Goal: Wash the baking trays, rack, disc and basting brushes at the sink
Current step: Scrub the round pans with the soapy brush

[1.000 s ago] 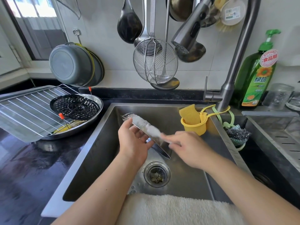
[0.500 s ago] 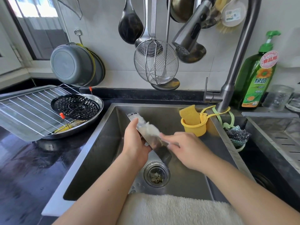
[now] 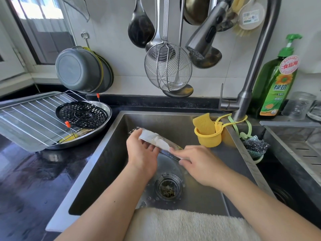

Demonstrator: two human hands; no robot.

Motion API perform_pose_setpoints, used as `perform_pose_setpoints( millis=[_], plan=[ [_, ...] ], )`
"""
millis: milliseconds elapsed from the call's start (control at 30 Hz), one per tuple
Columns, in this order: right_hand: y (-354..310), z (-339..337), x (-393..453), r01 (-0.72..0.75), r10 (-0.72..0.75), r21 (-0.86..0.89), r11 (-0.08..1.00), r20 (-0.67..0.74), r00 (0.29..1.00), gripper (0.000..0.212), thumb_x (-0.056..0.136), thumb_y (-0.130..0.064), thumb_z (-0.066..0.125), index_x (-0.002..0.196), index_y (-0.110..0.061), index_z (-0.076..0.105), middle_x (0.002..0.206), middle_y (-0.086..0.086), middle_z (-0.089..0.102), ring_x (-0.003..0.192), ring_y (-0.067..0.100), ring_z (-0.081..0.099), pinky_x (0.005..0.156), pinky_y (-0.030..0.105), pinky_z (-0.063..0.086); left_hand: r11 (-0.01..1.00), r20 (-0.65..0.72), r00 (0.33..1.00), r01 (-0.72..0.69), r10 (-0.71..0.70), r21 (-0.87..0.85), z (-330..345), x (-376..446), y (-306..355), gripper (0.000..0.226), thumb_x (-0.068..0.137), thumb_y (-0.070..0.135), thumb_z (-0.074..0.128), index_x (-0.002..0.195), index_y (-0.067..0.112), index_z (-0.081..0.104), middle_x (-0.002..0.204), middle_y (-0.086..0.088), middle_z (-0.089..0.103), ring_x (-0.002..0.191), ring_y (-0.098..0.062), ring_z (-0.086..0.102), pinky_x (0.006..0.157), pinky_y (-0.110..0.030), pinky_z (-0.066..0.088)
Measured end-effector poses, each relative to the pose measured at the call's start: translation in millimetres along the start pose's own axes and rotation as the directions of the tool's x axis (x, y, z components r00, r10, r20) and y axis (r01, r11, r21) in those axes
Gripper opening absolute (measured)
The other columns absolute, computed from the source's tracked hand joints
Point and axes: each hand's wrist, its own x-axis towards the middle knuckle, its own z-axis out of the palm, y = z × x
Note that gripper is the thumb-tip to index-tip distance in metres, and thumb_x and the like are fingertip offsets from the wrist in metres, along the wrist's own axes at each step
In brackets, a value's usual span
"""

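A small metal baking tray (image 3: 156, 140), soapy white along its upper face, is held tilted on edge above the middle of the sink (image 3: 107, 153), over the drain strainer (image 3: 168, 186). The left hand (image 3: 141, 153) grips its upper left end, fingers curled under the rim. The right hand (image 3: 198, 164) is curled at the tray's lower right end, fingertips pressing on the suds (whether it holds a cloth there I cannot tell).

On the dark counter (image 3: 26, 180) to the left, well apart from the sink, a wire rack (image 3: 31, 117) lies across a flat tray (image 3: 19, 136), with a round steel pan (image 3: 102, 129) beside it carrying a black perforated disc (image 3: 81, 114). Two orange-tipped brush handles (image 3: 67, 124) stick up there.

A yellow sponge holder (image 3: 208, 136) hangs at the sink's right wall from the faucet (image 3: 246, 94), steel wool (image 3: 255, 145) just beside it. A green detergent bottle (image 3: 276, 84) stands behind. A cream towel (image 3: 182, 225) drapes over the front edge.
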Motion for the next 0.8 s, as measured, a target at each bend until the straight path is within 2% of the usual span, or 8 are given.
perform_pose_setpoints(
  millis=[67, 167, 267, 367, 467, 600, 733, 800],
  plan=[
    [6, 0, 4, -0.036, 0.035, -0.005, 0.999, -0.044, 0.998, 0.049, 0.101, -0.021, 0.057, 0.141, -0.050, 0.052, 0.080, -0.014, 0.048, 0.087, 0.016, 0.053, 0.077, 0.038, 0.049, 0.995, 0.015, 0.998, 0.054, -0.056, 0.081, -1, 0, -4, 0.046, 0.103, 0.032, 0.051, 0.134, 0.000, 0.059, 0.125, -0.016, 0.067, 0.123, -0.037, 0.065, 0.107, -0.047, 0.051],
    [11, -1, 5, -0.069, 0.069, 0.007, 0.998, -0.051, 0.996, 0.048, 0.101, -0.021, 0.057, 0.139, -0.051, 0.055, 0.079, -0.016, 0.047, 0.084, 0.012, 0.051, 0.076, 0.036, 0.048, 0.968, 0.069, 0.985, 0.139, -0.156, 0.207, -2, -4, -11, 0.048, 0.102, 0.038, 0.049, 0.131, 0.002, 0.060, 0.125, -0.022, 0.070, 0.118, -0.039, 0.067, 0.111, -0.052, 0.047],
    [8, 1, 2, -0.040, 0.040, 0.029, 0.999, -0.025, 0.999, 0.047, 0.101, -0.020, 0.058, 0.138, -0.049, 0.056, 0.077, -0.017, 0.046, 0.079, 0.007, 0.047, 0.072, 0.028, 0.040, 0.989, 0.043, 0.995, 0.090, -0.096, 0.120, -2, 0, -7, 0.048, 0.102, 0.039, 0.051, 0.134, 0.004, 0.057, 0.126, -0.024, 0.068, 0.115, -0.041, 0.068, 0.104, -0.053, 0.052],
    [15, -5, 5, -0.122, 0.122, 0.015, 0.992, -0.075, 0.990, 0.046, 0.102, -0.020, 0.055, 0.138, -0.049, 0.056, 0.078, -0.014, 0.046, 0.085, 0.014, 0.049, 0.073, 0.032, 0.041, 0.999, 0.029, 0.999, 0.031, -0.031, 0.009, -4, 4, -1, 0.052, 0.103, 0.037, 0.050, 0.141, 0.002, 0.053, 0.129, -0.022, 0.066, 0.116, -0.038, 0.066, 0.105, -0.050, 0.051],
    [4, -1, 2, -0.042, 0.042, 0.014, 0.999, -0.032, 0.999, 0.047, 0.101, -0.020, 0.056, 0.140, -0.047, 0.056, 0.077, -0.014, 0.046, 0.082, 0.012, 0.049, 0.072, 0.033, 0.043, 0.998, 0.044, 0.998, 0.043, -0.045, 0.053, -4, 4, -3, 0.053, 0.103, 0.039, 0.048, 0.143, 0.005, 0.052, 0.134, -0.019, 0.064, 0.117, -0.038, 0.066, 0.106, -0.053, 0.050],
    [15, -3, 7, -0.133, 0.133, 0.007, 0.991, -0.088, 0.987, 0.047, 0.102, -0.022, 0.055, 0.140, -0.050, 0.053, 0.079, -0.014, 0.045, 0.087, 0.015, 0.049, 0.071, 0.031, 0.039, 0.994, 0.071, 0.995, 0.070, -0.076, 0.078, -1, 1, -7, 0.051, 0.103, 0.039, 0.050, 0.142, 0.005, 0.052, 0.130, -0.020, 0.065, 0.114, -0.041, 0.069, 0.102, -0.053, 0.053],
    [3, 1, 2, -0.018, 0.018, 0.032, 0.999, -0.028, 0.999, 0.049, 0.101, -0.019, 0.056, 0.141, -0.048, 0.053, 0.078, -0.012, 0.047, 0.082, 0.011, 0.047, 0.071, 0.030, 0.038, 0.996, 0.039, 0.997, 0.057, -0.060, 0.071, -2, 2, -5, 0.051, 0.102, 0.037, 0.053, 0.140, 0.004, 0.054, 0.130, -0.022, 0.065, 0.113, -0.039, 0.069, 0.091, -0.047, 0.058],
    [10, -3, 6, -0.078, 0.079, 0.014, 0.997, -0.079, 0.994, 0.048, 0.102, -0.020, 0.056, 0.141, -0.048, 0.054, 0.078, -0.011, 0.046, 0.083, 0.013, 0.048, 0.071, 0.032, 0.040, 0.995, 0.044, 0.998, 0.045, -0.049, 0.095, -3, 1, -5, 0.048, 0.101, 0.035, 0.054, 0.136, 0.003, 0.058, 0.126, -0.021, 0.068, 0.111, -0.038, 0.071, 0.095, -0.049, 0.058]
  ],
)
